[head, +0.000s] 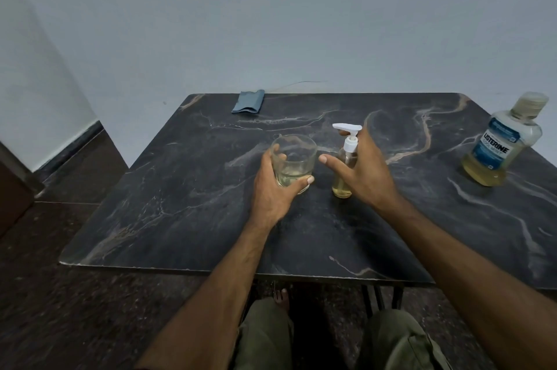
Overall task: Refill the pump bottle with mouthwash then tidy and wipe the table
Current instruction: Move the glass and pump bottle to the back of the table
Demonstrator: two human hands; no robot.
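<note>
A clear glass (297,155) with a little yellowish liquid stands mid-table, and my left hand (272,186) is wrapped around its lower part. Just to its right stands a small clear pump bottle (343,176) with a white pump head and yellow liquid in its lower part. My right hand (366,170) is beside and partly behind that bottle, fingers spread, thumb pointing toward the glass; I cannot tell whether it touches the bottle. A mouthwash bottle (501,143) with a blue label, about a third full, stands capped at the table's right edge.
A folded blue cloth (248,101) lies at the far edge of the dark marble table (180,219), near the wall. My knees and a bare foot show below the table's near edge. Dark floor lies to the left.
</note>
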